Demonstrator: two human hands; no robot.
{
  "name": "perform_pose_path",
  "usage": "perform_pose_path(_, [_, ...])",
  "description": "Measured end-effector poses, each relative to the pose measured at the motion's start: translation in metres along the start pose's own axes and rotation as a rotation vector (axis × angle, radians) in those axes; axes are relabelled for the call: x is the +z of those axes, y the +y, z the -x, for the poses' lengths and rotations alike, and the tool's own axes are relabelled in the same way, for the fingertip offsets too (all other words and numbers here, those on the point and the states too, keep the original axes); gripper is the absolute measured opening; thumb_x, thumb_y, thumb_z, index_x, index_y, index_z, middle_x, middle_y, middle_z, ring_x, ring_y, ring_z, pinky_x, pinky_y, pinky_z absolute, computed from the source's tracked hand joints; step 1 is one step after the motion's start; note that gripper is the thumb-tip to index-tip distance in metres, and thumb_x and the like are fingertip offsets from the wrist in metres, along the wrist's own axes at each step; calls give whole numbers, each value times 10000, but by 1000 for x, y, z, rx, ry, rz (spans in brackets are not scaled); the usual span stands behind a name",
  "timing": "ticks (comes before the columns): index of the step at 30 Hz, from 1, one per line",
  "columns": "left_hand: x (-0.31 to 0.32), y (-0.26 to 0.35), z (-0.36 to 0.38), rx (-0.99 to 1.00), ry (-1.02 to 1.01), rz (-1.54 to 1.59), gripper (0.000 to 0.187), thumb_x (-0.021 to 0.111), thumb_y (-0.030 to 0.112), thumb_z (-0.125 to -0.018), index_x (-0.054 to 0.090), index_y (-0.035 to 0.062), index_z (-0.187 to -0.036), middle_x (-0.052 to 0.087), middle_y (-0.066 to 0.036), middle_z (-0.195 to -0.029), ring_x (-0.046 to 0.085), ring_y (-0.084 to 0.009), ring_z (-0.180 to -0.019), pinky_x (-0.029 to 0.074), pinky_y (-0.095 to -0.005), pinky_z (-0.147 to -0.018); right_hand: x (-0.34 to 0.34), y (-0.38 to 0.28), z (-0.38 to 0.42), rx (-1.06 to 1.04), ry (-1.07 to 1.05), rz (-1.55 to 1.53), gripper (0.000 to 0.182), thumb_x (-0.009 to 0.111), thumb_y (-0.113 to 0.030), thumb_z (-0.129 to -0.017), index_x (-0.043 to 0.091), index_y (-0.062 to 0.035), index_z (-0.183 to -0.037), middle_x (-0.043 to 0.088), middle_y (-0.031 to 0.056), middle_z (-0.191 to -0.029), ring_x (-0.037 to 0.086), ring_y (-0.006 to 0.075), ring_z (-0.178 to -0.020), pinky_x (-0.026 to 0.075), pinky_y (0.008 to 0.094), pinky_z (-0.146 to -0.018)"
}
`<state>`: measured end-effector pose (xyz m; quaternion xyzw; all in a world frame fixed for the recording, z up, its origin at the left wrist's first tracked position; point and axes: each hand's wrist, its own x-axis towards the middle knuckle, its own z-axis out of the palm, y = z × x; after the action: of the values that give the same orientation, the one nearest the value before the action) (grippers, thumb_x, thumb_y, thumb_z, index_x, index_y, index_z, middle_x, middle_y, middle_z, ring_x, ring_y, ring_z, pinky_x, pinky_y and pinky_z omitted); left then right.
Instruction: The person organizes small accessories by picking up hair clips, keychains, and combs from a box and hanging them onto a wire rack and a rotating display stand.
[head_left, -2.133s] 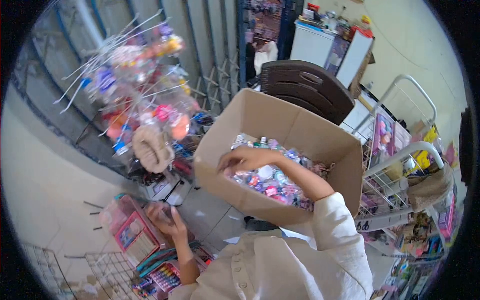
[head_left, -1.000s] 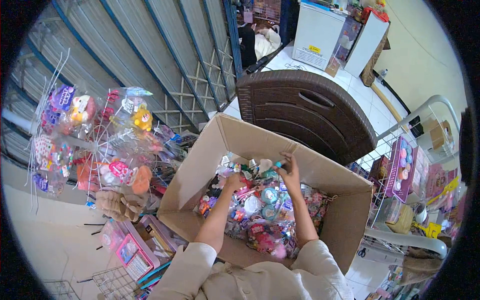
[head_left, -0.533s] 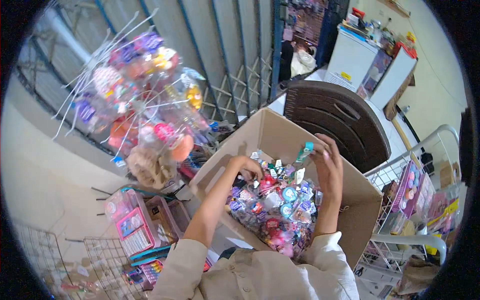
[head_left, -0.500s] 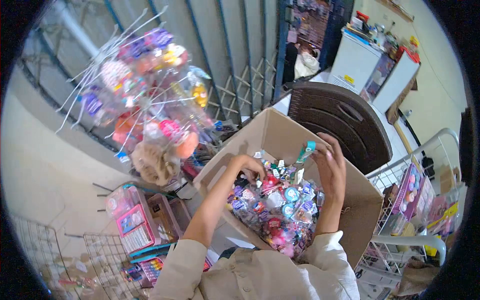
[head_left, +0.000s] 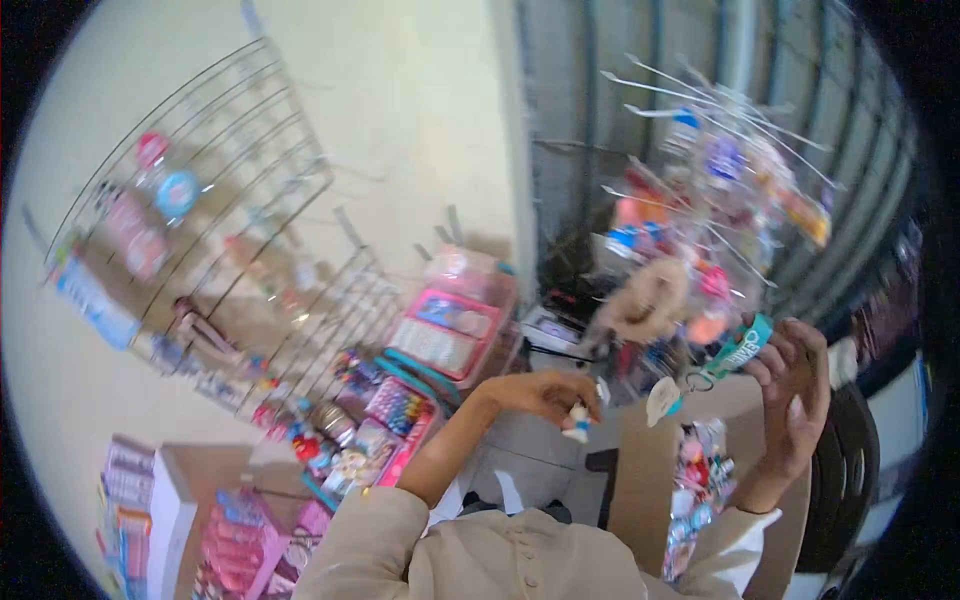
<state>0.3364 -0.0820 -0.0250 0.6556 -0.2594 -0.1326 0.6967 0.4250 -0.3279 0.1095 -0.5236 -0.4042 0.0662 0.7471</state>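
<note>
My right hand (head_left: 797, 405) is raised above the cardboard box, its fingers closed on the teal strap of a keychain (head_left: 738, 348). White lettering runs along the strap, and a pale charm hangs from its metal ring. Left of the box, my left hand (head_left: 550, 397) is closed around a small white-and-blue figurine (head_left: 577, 425), mostly hidden by the fingers. Many small plastic-wrapped trinkets (head_left: 698, 470) lie inside the cardboard box (head_left: 637, 500).
A rotating rack (head_left: 720, 180) hung with bagged accessories stands beyond the box. Wire grids (head_left: 290, 130) with hanging goods are on the left wall. Pink plastic cases (head_left: 455, 325) stand below them. A dark brown chair (head_left: 845, 470) is at the right.
The view has swung left, towards the wall grids. My left hand has come out of the box with a small white-and-blue figurine. My right hand still has the teal keychain, now above the box.
</note>
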Motion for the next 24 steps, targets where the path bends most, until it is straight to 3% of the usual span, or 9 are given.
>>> perform_pose_path(1, [0, 7, 27, -60, 51, -85, 351, 589, 102, -686, 471, 7, -1003, 456, -96, -986, 397, -182, -967, 318, -286, -801, 8, 2, -13, 13, -197, -21, 660, 544, -308, -681, 244, 62, -1138, 351, 226, -1086, 412, 249, -987, 365, 298, -794])
perform_pose_path(4, [17, 15, 105, -88, 355, -54, 375, 560, 77, -696, 437, 22, -1045, 412, -52, -1013, 406, -152, -932, 326, -280, -794, 75, 8, -38, 100, -267, -128, 667, 563, -321, -645, 290, 65, -1116, 401, 219, -1059, 465, 249, -924, 365, 320, -796])
perform_pose_path(6, [33, 23, 149, -74, 484, -151, 455, 557, 68, -692, 384, 32, -1111, 385, -61, -1075, 389, -160, -982, 326, -283, -807, 109, 28, -53, 61, -403, -166, 653, 538, -319, -675, 272, 52, -1142, 369, 215, -1110, 445, 246, -964, 353, 320, -810])
perform_pose_path(8, [53, 20, 189, -96, 787, 78, 551, 568, 61, -676, 323, 40, -1168, 339, -70, -1163, 343, -169, -1051, 321, -285, -822, 147, 47, -63, 79, -537, -274, 619, 512, -310, -710, 262, 41, -1154, 354, 180, -1133, 422, 230, -985, 341, 321, -823])
perform_pose_path(12, [87, 9, 255, -83, 1011, 51, 645, 589, 75, -652, 263, 64, -1208, 270, -68, -1235, 291, -182, -1105, 319, -303, -832, 224, 76, -82, 83, -685, -389, 562, 475, -287, -755, 249, 13, -1173, 376, 144, -1100, 410, 198, -976, 340, 316, -824])
perform_pose_path(14, [106, 14, 272, -105, 1230, -35, 670, 610, 73, -611, 274, 10, -1187, 321, -98, -1205, 374, -188, -1049, 306, -294, -859, 263, 89, -88, 110, -686, -403, 712, 517, -439, -693, 246, 9, -1176, 413, 163, -1069, 437, 224, -958, 364, 332, -804])
perform_pose_path(16, [117, 3, 298, -106, 1229, 2, 686, 605, 69, -630, 251, 99, -1217, 255, -58, -1250, 267, -190, -1130, 317, -335, -832, 298, 105, -96, 89, -710, -381, 704, 499, -464, -698, 246, -25, -1187, 413, 162, -1069, 433, 230, -963, 363, 337, -805])
perform_pose_path(20, [143, -1, 329, -176, 1474, 48, 685, 611, 13, -624, 255, 67, -1207, 259, -62, -1245, 270, -177, -1119, 318, -309, -845, 374, 128, -112, 2, -771, -438, 599, 402, -452, -764, 251, -66, -1197, 399, 171, -1080, 400, 240, -1008, 352, 349, -822])
perform_pose_path(24, [150, -3, 341, -78, 1508, 109, 679, 611, 14, -638, 248, 67, -1209, 231, -64, -1257, 293, -167, -1099, 356, -291, -803, 415, 135, -125, 4, -736, -314, 493, 298, -396, -825, 257, -75, -1197, 395, 170, -1079, 382, 245, -1032, 333, 353, -847])
